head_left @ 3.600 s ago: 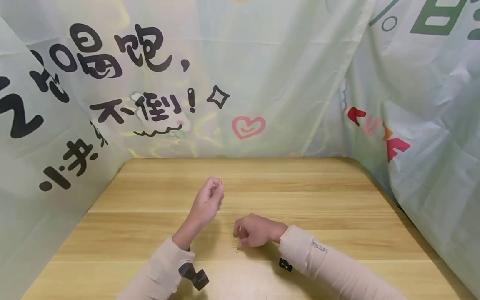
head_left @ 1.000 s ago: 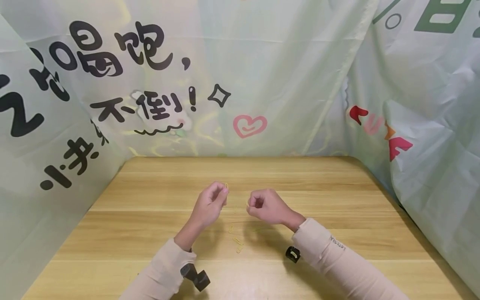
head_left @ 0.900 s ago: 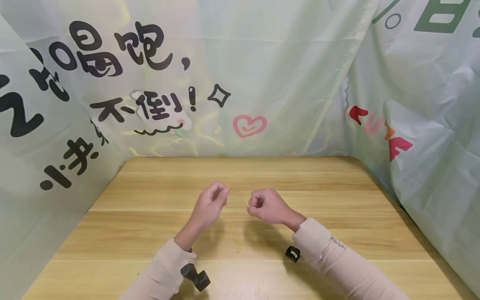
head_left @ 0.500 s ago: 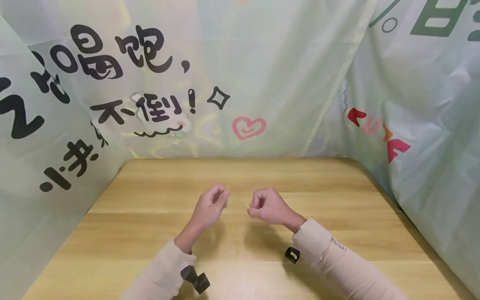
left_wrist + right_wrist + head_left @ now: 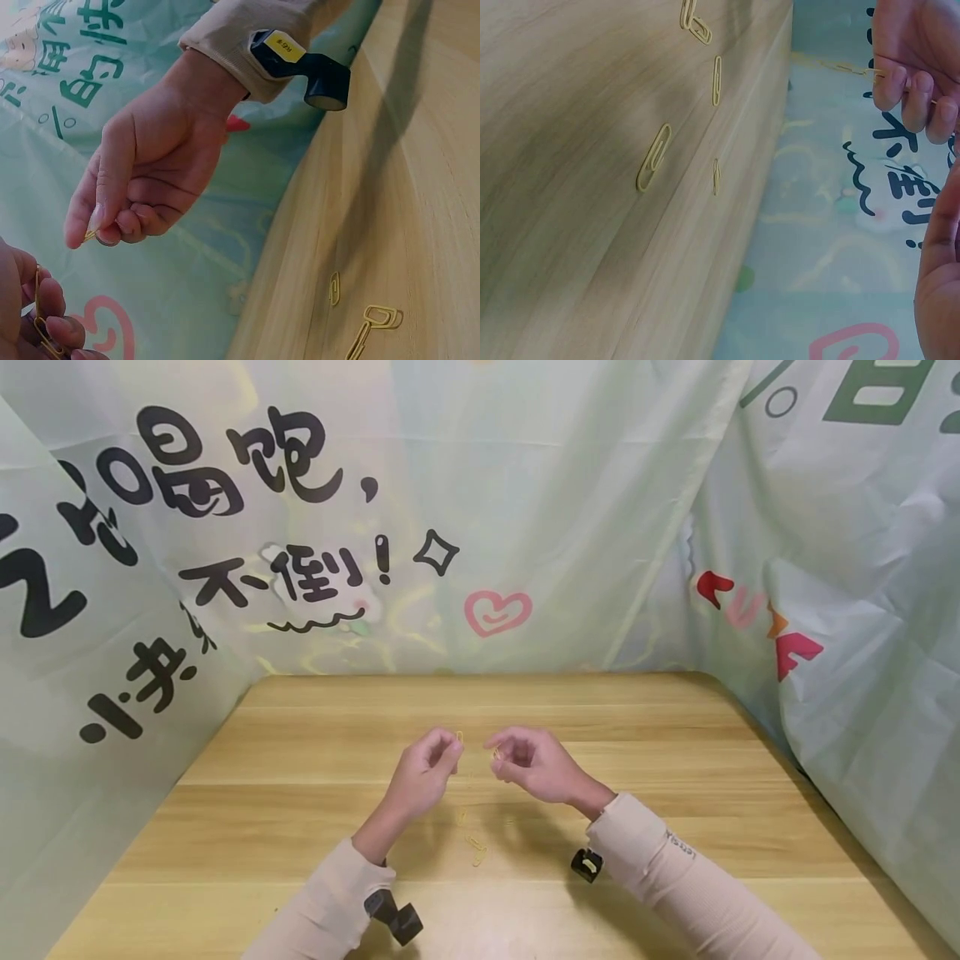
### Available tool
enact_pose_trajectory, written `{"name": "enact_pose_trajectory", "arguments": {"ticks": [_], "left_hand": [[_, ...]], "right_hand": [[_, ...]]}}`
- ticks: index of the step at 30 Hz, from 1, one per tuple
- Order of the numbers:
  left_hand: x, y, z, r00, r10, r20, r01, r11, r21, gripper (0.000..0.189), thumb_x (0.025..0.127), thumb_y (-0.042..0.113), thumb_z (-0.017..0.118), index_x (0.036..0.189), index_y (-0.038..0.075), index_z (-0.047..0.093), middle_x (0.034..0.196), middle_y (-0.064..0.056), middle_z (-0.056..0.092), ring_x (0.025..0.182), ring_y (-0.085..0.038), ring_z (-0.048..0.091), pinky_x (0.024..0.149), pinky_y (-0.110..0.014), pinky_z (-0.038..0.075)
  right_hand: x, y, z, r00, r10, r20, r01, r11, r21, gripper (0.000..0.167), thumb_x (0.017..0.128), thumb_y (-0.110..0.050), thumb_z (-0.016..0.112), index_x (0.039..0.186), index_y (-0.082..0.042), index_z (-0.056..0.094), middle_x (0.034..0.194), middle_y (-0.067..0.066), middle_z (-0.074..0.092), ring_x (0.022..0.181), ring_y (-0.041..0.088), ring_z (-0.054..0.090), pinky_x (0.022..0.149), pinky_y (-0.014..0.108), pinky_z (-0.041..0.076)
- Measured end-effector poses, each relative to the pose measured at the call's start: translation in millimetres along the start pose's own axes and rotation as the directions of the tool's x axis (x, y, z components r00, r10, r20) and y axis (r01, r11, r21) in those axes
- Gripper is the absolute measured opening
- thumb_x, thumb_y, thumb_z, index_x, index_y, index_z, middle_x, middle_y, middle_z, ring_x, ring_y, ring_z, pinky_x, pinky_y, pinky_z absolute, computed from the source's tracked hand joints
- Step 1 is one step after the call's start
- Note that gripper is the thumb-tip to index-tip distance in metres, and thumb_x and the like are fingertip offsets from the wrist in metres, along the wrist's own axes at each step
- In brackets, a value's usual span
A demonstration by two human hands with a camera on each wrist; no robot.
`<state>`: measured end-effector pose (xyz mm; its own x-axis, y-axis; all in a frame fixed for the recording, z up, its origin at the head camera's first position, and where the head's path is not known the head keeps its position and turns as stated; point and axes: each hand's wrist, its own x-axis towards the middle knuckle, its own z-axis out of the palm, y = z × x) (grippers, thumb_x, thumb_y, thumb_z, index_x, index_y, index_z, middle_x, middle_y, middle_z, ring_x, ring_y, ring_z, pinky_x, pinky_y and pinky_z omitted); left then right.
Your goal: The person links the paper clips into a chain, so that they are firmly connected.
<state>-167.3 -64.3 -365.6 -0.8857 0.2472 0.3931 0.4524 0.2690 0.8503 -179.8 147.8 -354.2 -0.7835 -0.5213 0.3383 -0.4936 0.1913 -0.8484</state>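
Observation:
In the head view, my left hand (image 5: 418,777) is raised over the table and pinches a yellow paper clip (image 5: 460,737) that stands up from its fingertips. The left wrist view shows linked paper clips (image 5: 40,324) running along that hand's fingers. A short end of the chain (image 5: 847,69) sticks out past them in the right wrist view. My right hand (image 5: 536,764) faces it, a small gap away. Between its thumb and fingers it holds another paper clip (image 5: 89,235), mostly covered by the fingertips. The two hands do not touch in the head view.
Loose yellow paper clips lie on the wooden table (image 5: 315,835) below the hands, among them one clip (image 5: 654,157) and a slimmer-looking one (image 5: 717,80). Two clips (image 5: 382,316) overlap. Printed cloth (image 5: 600,527) walls the table at the back and both sides.
My right hand has come up from the clips on the table to beside the left hand, holding a clip. Most recently its index finger has lifted and straightened. The left hand has shifted slightly right.

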Motion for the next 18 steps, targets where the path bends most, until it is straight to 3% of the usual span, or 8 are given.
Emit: {"name": "enact_pose_trajectory", "arguments": {"ticks": [5,8,12,14,18], "left_hand": [[-0.4,0.1,-0.1,1.000,0.009,0.006,-0.009,1.000,-0.006,0.013,0.100,0.012,0.052,0.090,0.006,0.059,0.070,-0.002,0.053,0.064,-0.016,0.049,0.061,-0.027,0.044],[-0.8,-0.1,0.3,1.000,0.010,0.012,-0.010,1.000,0.008,0.012,0.099,0.012,0.054,0.091,0.006,0.060,0.070,0.000,0.053,0.063,-0.015,0.048,0.060,-0.025,0.044],[-2.1,-2.7,0.4,0.999,0.029,0.028,-0.031,0.998,0.062,0.012,0.099,0.011,0.055,0.094,0.002,0.061,0.069,0.003,0.051,0.061,-0.013,0.047,0.058,-0.024,0.044],[-2.9,-4.6,0.4,0.998,0.048,0.034,-0.050,0.995,0.086,0.011,0.098,0.011,0.055,0.095,0.002,0.061,0.067,0.004,0.051,0.059,-0.012,0.047,0.056,-0.024,0.044],[-3.8,-5.3,1.0,0.996,0.077,0.041,-0.081,0.991,0.108,0.008,0.096,0.010,0.056,0.098,0.005,0.063,0.066,0.006,0.052,0.057,-0.009,0.048,0.055,-0.024,0.045]], "right_hand": [[0.3,-2.4,0.0,0.999,0.031,0.010,-0.032,0.999,0.032,0.029,0.087,0.005,0.065,0.115,0.007,0.060,0.082,0.009,0.065,0.068,0.017,0.061,0.060,0.026,0.052],[0.2,-5.1,0.0,0.998,0.063,0.015,-0.064,0.997,0.048,0.033,0.087,0.004,0.067,0.118,0.007,0.058,0.085,0.011,0.065,0.073,0.026,0.063,0.063,0.027,0.053],[0.6,-6.1,0.1,0.995,0.095,0.016,-0.095,0.994,0.055,0.035,0.086,0.004,0.068,0.120,0.006,0.057,0.088,0.011,0.065,0.074,0.025,0.064,0.065,0.029,0.055],[0.6,-5.4,0.2,0.995,0.095,0.014,-0.096,0.994,0.056,0.036,0.086,0.004,0.067,0.120,0.006,0.056,0.088,0.011,0.065,0.074,0.019,0.064,0.066,0.032,0.055],[0.5,-4.1,1.5,0.995,0.104,0.004,-0.104,0.991,0.088,0.036,0.086,0.007,0.065,0.121,0.007,0.054,0.089,0.014,0.064,0.077,0.026,0.064,0.070,0.034,0.056]]}}
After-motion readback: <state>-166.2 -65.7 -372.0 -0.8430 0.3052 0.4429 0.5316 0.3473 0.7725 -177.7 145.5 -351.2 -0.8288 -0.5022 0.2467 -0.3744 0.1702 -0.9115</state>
